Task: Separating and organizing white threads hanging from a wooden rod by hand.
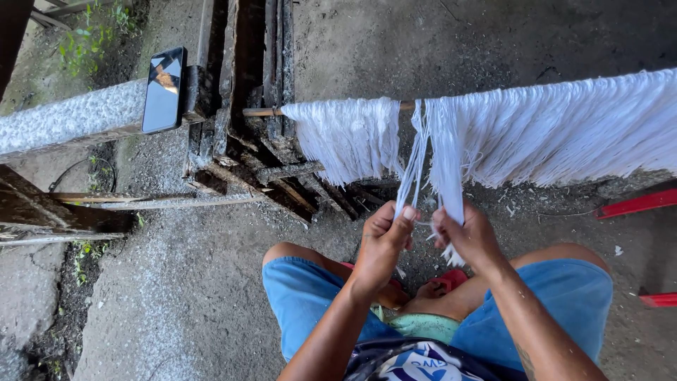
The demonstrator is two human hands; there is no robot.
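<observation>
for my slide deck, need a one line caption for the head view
Seated person's left hand and right hand grip white fibre strands hanging from a horizontal pole.

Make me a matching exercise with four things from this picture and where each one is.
1. white hanging fibre strands
2. black flat phone
3. left hand
4. long red bar

A. on the grey stone ledge
B. draped over the thin wooden pole
C. on the ground at the right edge
D. pinching a thin bundle of strands

Pairs: 1-B, 2-A, 3-D, 4-C
</observation>
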